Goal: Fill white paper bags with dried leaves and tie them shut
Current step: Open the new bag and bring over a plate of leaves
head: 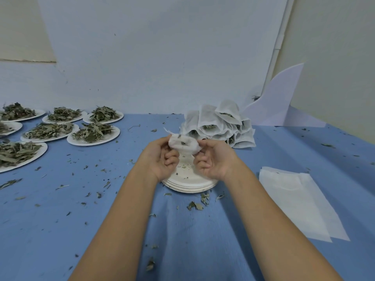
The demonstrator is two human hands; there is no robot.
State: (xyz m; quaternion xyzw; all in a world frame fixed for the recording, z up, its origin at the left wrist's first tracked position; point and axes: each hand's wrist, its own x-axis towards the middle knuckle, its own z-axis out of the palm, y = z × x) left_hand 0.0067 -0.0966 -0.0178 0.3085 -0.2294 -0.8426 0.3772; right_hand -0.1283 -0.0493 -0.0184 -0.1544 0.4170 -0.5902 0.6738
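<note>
A small white paper bag (pixel 183 144) with dried leaves showing at its mouth hangs between both hands above a stack of white paper plates (pixel 190 184). My left hand (pixel 160 157) pinches the bag's left rim and my right hand (pixel 216 159) pinches its right rim, fingers curled. A thin string end sticks out at the bag's upper left. The bag's lower part is partly hidden between my palms. Leaf crumbs lie on the top plate.
A heap of filled white bags (pixel 221 124) sits behind my hands. Flat empty bags (pixel 294 201) lie at the right. Several plates of dried leaves (pixel 92 133) stand at the left. Leaf bits litter the blue tablecloth (pixel 60 220). A white board (pixel 278 102) leans on the wall.
</note>
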